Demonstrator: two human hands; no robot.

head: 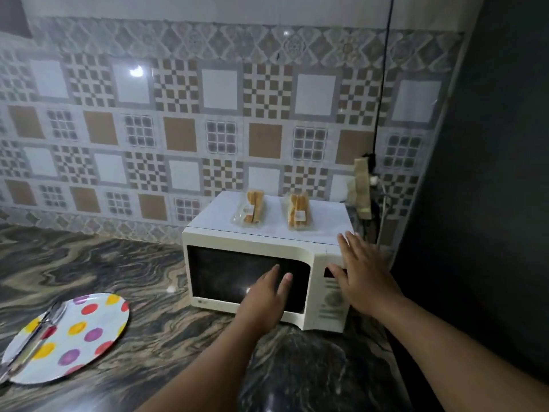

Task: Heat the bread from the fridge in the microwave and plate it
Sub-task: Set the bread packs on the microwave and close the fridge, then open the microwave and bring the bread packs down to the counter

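Observation:
A white microwave point(225, 237) stands on the counter with its dark door closed. Two clear packs of bread lie on its top, the left pack point(252, 207) and the right pack point(298, 212). My left hand point(266, 295) is flat in front of the door glass, fingers spread, holding nothing. My right hand point(364, 269) is spread over the microwave's control panel and top right corner, also holding nothing. A white plate point(89, 331) with coloured dots lies on the counter at the left, with tongs point(32, 337) resting across it.
The dark marbled counter point(133, 269) runs left of the microwave. A tiled wall stands behind it. A dark tall surface point(490, 144) rises at the right. A black cable point(383, 84) hangs down to a socket point(364, 185) behind the microwave.

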